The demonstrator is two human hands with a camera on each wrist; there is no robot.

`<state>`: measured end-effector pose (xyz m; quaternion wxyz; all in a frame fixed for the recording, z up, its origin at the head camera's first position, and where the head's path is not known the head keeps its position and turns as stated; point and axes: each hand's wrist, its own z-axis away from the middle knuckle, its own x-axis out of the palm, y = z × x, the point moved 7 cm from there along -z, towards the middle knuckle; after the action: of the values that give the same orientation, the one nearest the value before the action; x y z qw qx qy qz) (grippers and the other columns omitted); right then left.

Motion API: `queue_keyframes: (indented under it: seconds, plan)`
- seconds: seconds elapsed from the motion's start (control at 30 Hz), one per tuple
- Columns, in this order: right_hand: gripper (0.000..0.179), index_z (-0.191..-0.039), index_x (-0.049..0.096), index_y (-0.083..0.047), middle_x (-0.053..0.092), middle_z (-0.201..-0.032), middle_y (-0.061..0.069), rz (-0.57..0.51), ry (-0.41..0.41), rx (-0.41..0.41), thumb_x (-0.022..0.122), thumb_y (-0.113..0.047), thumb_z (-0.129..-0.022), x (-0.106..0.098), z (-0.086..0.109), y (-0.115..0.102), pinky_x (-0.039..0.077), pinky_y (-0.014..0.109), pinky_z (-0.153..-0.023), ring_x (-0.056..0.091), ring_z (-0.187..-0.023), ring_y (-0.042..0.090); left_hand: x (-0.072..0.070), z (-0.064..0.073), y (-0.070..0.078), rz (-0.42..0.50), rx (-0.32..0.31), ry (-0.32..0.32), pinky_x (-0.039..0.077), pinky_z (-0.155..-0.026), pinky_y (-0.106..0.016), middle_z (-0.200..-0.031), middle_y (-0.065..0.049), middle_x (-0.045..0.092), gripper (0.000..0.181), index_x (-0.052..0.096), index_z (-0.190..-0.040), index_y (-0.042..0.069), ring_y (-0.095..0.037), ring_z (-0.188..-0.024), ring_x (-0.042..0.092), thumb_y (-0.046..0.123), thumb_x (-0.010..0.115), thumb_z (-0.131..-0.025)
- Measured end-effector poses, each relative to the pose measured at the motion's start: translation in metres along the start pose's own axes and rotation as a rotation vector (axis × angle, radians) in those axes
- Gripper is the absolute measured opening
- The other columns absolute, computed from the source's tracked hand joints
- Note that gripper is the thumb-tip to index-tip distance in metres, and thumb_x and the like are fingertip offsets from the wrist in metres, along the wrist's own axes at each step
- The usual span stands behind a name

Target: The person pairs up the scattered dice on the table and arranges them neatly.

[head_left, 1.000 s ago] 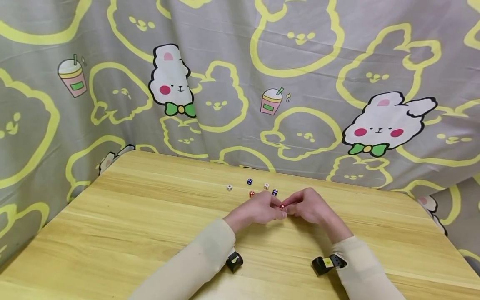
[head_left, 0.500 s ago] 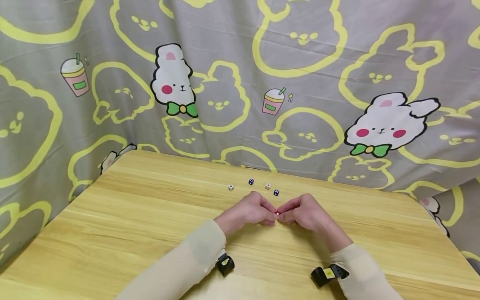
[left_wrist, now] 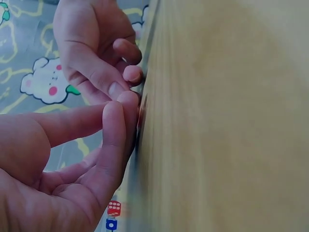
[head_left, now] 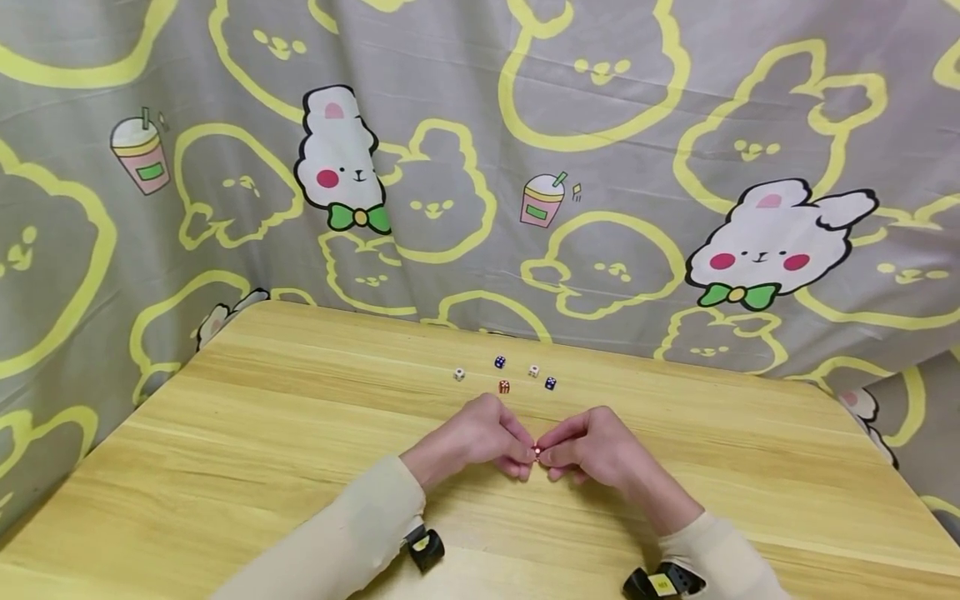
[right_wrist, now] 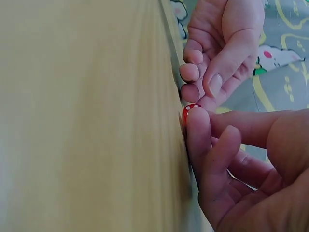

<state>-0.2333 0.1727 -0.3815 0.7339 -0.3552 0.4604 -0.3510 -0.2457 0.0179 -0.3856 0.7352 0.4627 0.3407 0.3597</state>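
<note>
In the head view my left hand [head_left: 486, 435] and right hand [head_left: 596, 450] meet fingertip to fingertip over the wooden table. Between them is a small red die [head_left: 537, 451] with white pips, pinched by the thumb and fingers of each hand. The right wrist view shows this red die [right_wrist: 189, 110] partly hidden behind the right fingertips, close over the table surface. A second red die [head_left: 504, 387] lies on the table just beyond the left hand.
Behind the hands lie more dice: a white die [head_left: 459, 374] at the left, a blue die [head_left: 500, 362] at the back, another white die [head_left: 533, 371] and another blue die [head_left: 551, 383]. A patterned curtain [head_left: 450, 275] hangs along the back edge of the wooden table [head_left: 300, 400].
Both hands have come nearer to the person and a little left, bringing the pinched red die along. The other red die, covered by the left hand half a second ago, shows again.
</note>
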Motion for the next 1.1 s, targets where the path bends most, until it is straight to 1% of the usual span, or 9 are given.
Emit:
queue_keyframes:
  seconds: [0.1,0.2,0.3,0.43,0.77,0.97,1.1]
  plan:
    - [0.015,-0.103,0.080,0.000,0.079,-0.079,0.008,-0.017,-0.025,-0.015,0.081,-0.005,-0.088,0.008,0.005,-0.002,0.053,0.027,-0.058,0.074,-0.069,0.014,-0.001,0.008,-0.003,-0.005,0.000,-0.007,0.064,-0.064,-0.028,-0.074,-0.018,0.077,0.007,0.074,-0.092,-0.007,-0.014,-0.059,0.072,-0.009,0.078,-0.087]
    - [0.015,-0.101,0.080,0.000,0.080,-0.079,0.009,-0.031,-0.032,-0.024,0.082,-0.004,-0.087,0.014,0.010,-0.003,0.054,0.027,-0.058,0.075,-0.068,0.014,-0.001,0.014,-0.004,-0.004,0.005,-0.016,0.064,-0.064,-0.029,-0.074,-0.018,0.077,0.008,0.073,-0.091,-0.007,-0.015,-0.059,0.072,-0.011,0.078,-0.086]
    - [0.015,-0.101,0.080,0.001,0.080,-0.080,0.011,-0.046,-0.033,-0.030,0.082,-0.002,-0.086,0.018,0.014,-0.003,0.055,0.026,-0.058,0.075,-0.068,0.014,0.000,0.018,-0.005,-0.001,0.012,-0.024,0.064,-0.064,-0.029,-0.075,-0.018,0.076,0.010,0.072,-0.089,-0.006,-0.016,-0.060,0.073,-0.013,0.077,-0.084]
    - [0.015,-0.101,0.080,0.003,0.080,-0.081,0.013,-0.072,-0.038,-0.038,0.081,0.000,-0.087,0.023,0.018,-0.004,0.058,0.027,-0.059,0.075,-0.068,0.015,-0.002,0.023,-0.008,-0.010,0.000,-0.024,0.064,-0.063,-0.029,-0.075,-0.018,0.077,0.011,0.072,-0.088,-0.005,-0.016,-0.059,0.073,-0.013,0.078,-0.083]
    - [0.014,-0.101,0.079,0.006,0.080,-0.081,0.015,-0.112,-0.060,-0.054,0.080,0.002,-0.087,0.033,0.022,-0.005,0.058,0.025,-0.059,0.075,-0.067,0.014,-0.005,0.027,-0.014,-0.014,0.005,-0.034,0.064,-0.064,-0.030,-0.077,-0.018,0.077,0.011,0.073,-0.090,-0.006,-0.016,-0.059,0.072,-0.013,0.078,-0.083]
    - [0.014,-0.100,0.081,-0.001,0.080,-0.078,0.010,-0.060,-0.037,-0.041,0.084,-0.006,-0.087,0.033,0.023,-0.003,0.053,0.026,-0.056,0.073,-0.065,0.013,-0.006,0.027,-0.017,-0.015,0.008,-0.036,0.064,-0.062,-0.029,-0.077,-0.018,0.077,0.011,0.074,-0.091,-0.005,-0.016,-0.059,0.072,-0.012,0.079,-0.083]
    - [0.014,-0.099,0.081,-0.001,0.079,-0.077,0.009,-0.046,-0.033,-0.044,0.083,-0.006,-0.087,0.033,0.024,-0.003,0.055,0.028,-0.057,0.073,-0.065,0.013,-0.006,0.026,-0.018,-0.015,0.011,-0.040,0.063,-0.062,-0.028,-0.076,-0.017,0.077,0.011,0.075,-0.090,-0.005,-0.015,-0.058,0.071,-0.012,0.079,-0.083]
